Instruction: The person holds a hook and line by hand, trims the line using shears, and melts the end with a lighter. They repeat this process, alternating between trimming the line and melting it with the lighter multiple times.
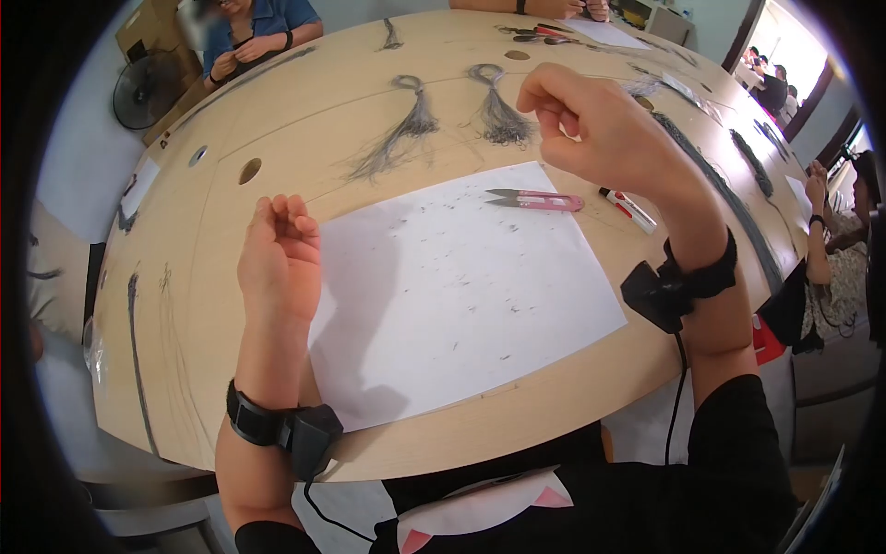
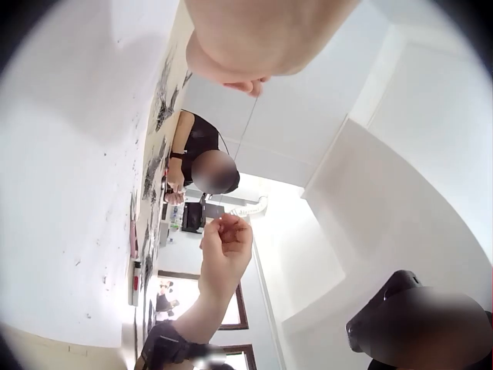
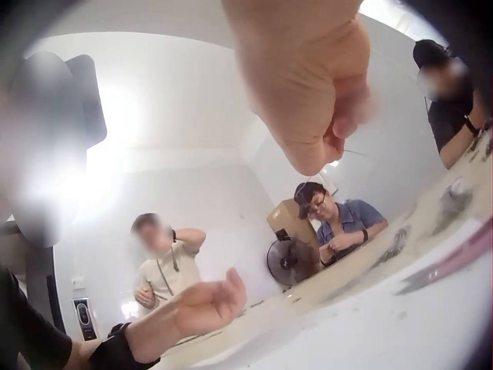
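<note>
My left hand [image 1: 281, 263] is raised by the left edge of a white paper sheet [image 1: 443, 369], fingers bent and thumb near the fingertips. Past the sheet's far right corner, my right hand [image 1: 600, 129] is lifted with fingers curled. Its fingertips pinch a thin dark strand [image 3: 354, 152], whose short end sticks out. The left wrist view shows a fine line running from the left fingertips towards the right ones. Tiny dark clippings lie scattered on the paper. Pink thread snips [image 1: 544, 200] rest on its far right part, blades pointing left.
Two looped grey strand bundles [image 1: 415, 120] lie beyond the paper. A white marker [image 1: 629, 210] sits right of the sheet. Long dark bundles [image 1: 711, 175] line the table's right side, another [image 1: 138, 360] the left. People sit around the table; a fan [image 1: 148, 92] stands behind.
</note>
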A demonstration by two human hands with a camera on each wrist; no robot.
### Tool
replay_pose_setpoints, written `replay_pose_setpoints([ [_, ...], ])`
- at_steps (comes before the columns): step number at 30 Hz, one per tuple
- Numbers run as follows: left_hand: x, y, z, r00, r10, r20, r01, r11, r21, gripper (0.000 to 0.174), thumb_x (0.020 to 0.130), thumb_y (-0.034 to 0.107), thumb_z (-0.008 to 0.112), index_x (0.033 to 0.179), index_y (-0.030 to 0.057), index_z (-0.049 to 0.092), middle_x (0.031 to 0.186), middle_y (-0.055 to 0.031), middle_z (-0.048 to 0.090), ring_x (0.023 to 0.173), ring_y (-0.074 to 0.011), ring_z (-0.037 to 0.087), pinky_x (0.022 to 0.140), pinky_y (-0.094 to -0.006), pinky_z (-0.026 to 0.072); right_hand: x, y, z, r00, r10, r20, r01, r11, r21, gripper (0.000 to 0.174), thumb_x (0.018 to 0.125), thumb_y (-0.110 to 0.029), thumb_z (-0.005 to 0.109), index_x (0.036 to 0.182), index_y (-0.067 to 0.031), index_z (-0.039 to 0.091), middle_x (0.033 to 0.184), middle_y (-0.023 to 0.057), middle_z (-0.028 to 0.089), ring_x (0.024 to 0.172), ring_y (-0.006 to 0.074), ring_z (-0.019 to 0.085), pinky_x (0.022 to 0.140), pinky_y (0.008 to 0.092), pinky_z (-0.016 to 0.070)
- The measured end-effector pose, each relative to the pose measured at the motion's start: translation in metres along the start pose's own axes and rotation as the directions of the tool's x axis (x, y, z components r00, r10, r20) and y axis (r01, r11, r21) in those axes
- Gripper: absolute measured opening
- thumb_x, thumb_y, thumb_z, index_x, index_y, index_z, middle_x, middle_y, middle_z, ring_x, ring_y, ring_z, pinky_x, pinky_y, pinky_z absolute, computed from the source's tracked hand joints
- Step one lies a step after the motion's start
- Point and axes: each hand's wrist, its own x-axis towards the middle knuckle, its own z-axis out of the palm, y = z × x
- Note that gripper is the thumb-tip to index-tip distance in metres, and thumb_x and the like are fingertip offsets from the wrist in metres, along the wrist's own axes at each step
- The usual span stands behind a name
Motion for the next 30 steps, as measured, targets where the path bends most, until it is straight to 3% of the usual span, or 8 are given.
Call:
replay_pose_setpoints([
  [14, 0.043, 0.014, -0.038, 1.000, 0.014, 0.002, -0.014, 0.996, -0.084, 0.018, 0.087, 0.013, 0.035, 0.072, 0.0051, 0.041, 0.062, -0.0004, 0.043, 0.053, -0.0077, 0.041, 0.047, -0.0190, 0.0351, -0.034, -0.039, -0.058, 0.875, -0.303, 0.378, 0.151, 0.912, 0.381, 0.022, 0.062, 0.006, 0.052, 0.081, -0.0029, 0.052, 0.065, -0.0022, 0.048, 0.049, 0.0048, 0.036, 0.045, 0.0170, 0.0299],
  [17, 0.040, 0.020, -0.037, 1.000, 0.024, 0.006, -0.024, 0.997, -0.074, 0.017, 0.087, 0.014, 0.036, 0.073, 0.0064, 0.042, 0.062, 0.0006, 0.043, 0.052, -0.0074, 0.041, 0.047, -0.0190, 0.0350, -0.039, -0.042, -0.062, 0.614, -0.616, 0.494, 0.129, 0.696, 0.707, 0.017, 0.069, -0.005, 0.052, 0.086, -0.0032, 0.049, 0.074, 0.0017, 0.052, 0.056, 0.0106, 0.047, 0.049, 0.0224, 0.0398],
  [18, 0.036, 0.021, -0.034, 1.000, -0.005, -0.009, 0.005, 0.996, -0.084, 0.016, 0.087, 0.015, 0.036, 0.073, 0.0071, 0.042, 0.063, 0.0011, 0.043, 0.052, -0.0073, 0.041, 0.047, -0.0190, 0.0350, -0.033, -0.062, -0.068, 0.217, -0.557, 0.802, 0.235, 0.827, 0.510, 0.028, 0.079, -0.022, 0.046, 0.101, -0.0042, 0.047, 0.087, 0.0069, 0.052, 0.079, 0.0207, 0.052, 0.065, 0.0296, 0.0427],
  [19, 0.037, 0.020, -0.033, 0.997, 0.006, -0.074, -0.014, 0.993, -0.114, 0.017, 0.086, 0.018, 0.040, 0.072, 0.0078, 0.043, 0.061, 0.0017, 0.043, 0.051, -0.0065, 0.041, 0.045, -0.0184, 0.0345, -0.040, -0.070, -0.062, 0.195, -0.680, 0.707, 0.200, 0.733, 0.650, 0.029, 0.079, -0.016, 0.042, 0.106, -0.0045, 0.044, 0.085, 0.0070, 0.050, 0.076, 0.0203, 0.052, 0.062, 0.0297, 0.0429],
  [20, 0.040, 0.014, -0.030, 0.998, -0.008, -0.054, 0.001, 0.992, -0.128, 0.017, 0.086, 0.018, 0.040, 0.072, 0.0078, 0.043, 0.061, 0.0017, 0.043, 0.051, -0.0065, 0.041, 0.045, -0.0184, 0.0345, -0.042, -0.075, -0.066, -0.099, -0.784, 0.613, 0.464, 0.509, 0.725, 0.029, 0.079, -0.013, 0.042, 0.107, -0.0072, 0.044, 0.085, 0.0058, 0.050, 0.075, 0.0178, 0.053, 0.058, 0.0289, 0.0426],
  [23, 0.027, 0.018, -0.027, 0.987, -0.065, 0.145, 0.064, 0.998, 0.013, 0.012, 0.084, 0.018, 0.045, 0.077, 0.0081, 0.046, 0.063, 0.0011, 0.048, 0.050, -0.0056, 0.042, 0.043, -0.0173, 0.0343, -0.039, -0.081, -0.057, -0.218, -0.843, 0.491, 0.345, 0.405, 0.847, 0.029, 0.078, -0.014, 0.046, 0.105, -0.0039, 0.045, 0.079, 0.0069, 0.052, 0.071, 0.0176, 0.053, 0.053, 0.0266, 0.0417],
  [27, -0.031, 0.002, 0.024, 0.935, -0.143, 0.325, -0.003, 0.913, 0.408, 0.011, 0.082, 0.016, 0.049, 0.084, 0.0062, 0.051, 0.083, -0.0064, 0.058, 0.058, -0.0082, 0.053, 0.047, -0.0174, 0.0368, -0.038, -0.068, -0.047, 0.871, -0.402, 0.281, 0.106, 0.714, 0.692, 0.016, 0.067, -0.004, 0.057, 0.083, -0.0050, 0.053, 0.064, 0.0043, 0.052, 0.058, 0.0127, 0.053, 0.047, 0.0245, 0.0388],
  [30, -0.057, -0.005, 0.033, 0.879, -0.270, 0.393, 0.047, 0.870, 0.491, 0.013, 0.081, 0.016, 0.051, 0.087, 0.0047, 0.053, 0.086, -0.0079, 0.059, 0.063, -0.0098, 0.056, 0.048, -0.0179, 0.0373, -0.019, -0.063, -0.002, 0.968, -0.246, -0.041, 0.245, 0.907, 0.344, 0.009, 0.069, -0.006, 0.056, 0.077, -0.0013, 0.055, 0.065, 0.0076, 0.053, 0.055, 0.0170, 0.049, 0.048, 0.0248, 0.0392],
])
